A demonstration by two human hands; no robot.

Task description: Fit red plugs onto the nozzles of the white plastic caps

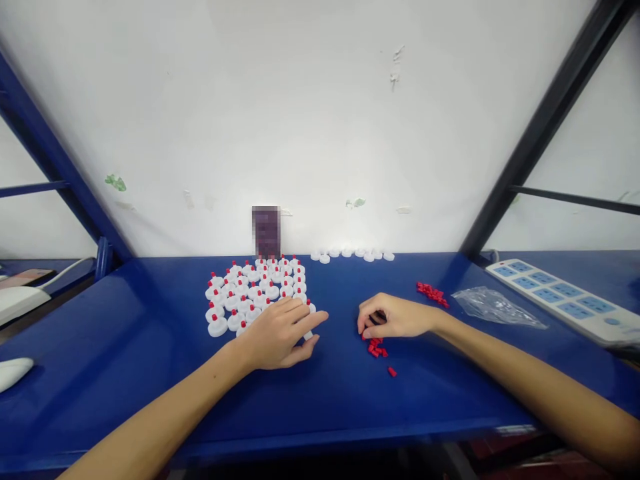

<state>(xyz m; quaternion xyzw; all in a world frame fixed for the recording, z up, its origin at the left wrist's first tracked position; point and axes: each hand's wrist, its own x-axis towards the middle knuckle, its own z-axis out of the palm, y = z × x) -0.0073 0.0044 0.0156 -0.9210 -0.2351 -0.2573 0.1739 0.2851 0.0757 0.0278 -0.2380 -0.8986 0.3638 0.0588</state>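
Note:
My left hand is over the right front edge of a group of white round caps with red tips. Its thumb and index finger are stretched out and apart, and part of a white cap shows between them. The hand hides some of the caps below it. To the right, my right hand is bent down at a small pile of loose red tips, its thumb and fingertips pinched together. A bit of red shows at those fingertips. One red tip lies apart, nearer the front.
White caps without tips line the wall. More red tips lie beside a clear plastic bag. A power strip is at the right. A dark purple pixelated rectangle stands behind the capped group. A white object sits left.

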